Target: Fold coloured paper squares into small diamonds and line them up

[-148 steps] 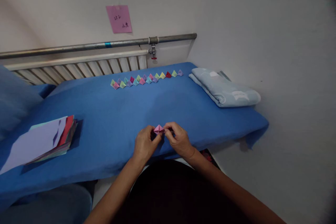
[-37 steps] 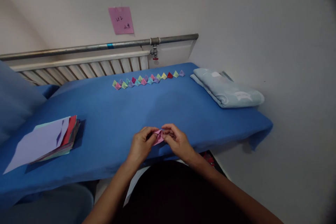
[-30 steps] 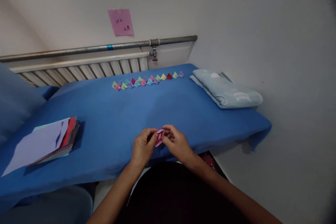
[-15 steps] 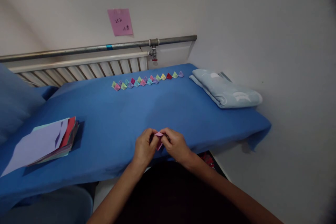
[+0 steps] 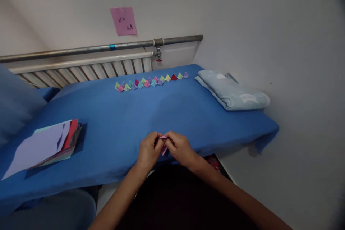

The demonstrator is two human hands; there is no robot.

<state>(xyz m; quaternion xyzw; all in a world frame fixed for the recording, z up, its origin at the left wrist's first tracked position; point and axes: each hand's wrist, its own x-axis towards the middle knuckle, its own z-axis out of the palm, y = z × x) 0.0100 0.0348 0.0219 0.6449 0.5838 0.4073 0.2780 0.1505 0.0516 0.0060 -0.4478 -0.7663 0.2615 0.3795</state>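
Observation:
A small piece of folded pink paper [image 5: 164, 148] is held between my two hands, over the near edge of the blue-covered table [image 5: 121, 122]. My left hand [image 5: 149, 152] pinches its left side with thumb and fingers. On the right side, my right hand [image 5: 179, 147] grips it the same way. The fingers hide much of the paper; a flat top edge and a pointed lower part show. Several small folded paper shapes [image 5: 147, 83] in many colours stand in rows at the back of the table.
A stack of coloured paper [image 5: 40, 145] with a lilac sheet on top lies at the left. Toward the right end rests a folded light-blue blanket [image 5: 231, 91]. Behind the table are a radiator [image 5: 88, 71] and a metal pipe [image 5: 134, 46]. A pink note [image 5: 124, 21] hangs on the wall.
My hands stay in nearly the same place, still pinching the pink paper. The paper's visible opening looks slightly different. The view has shifted very little.

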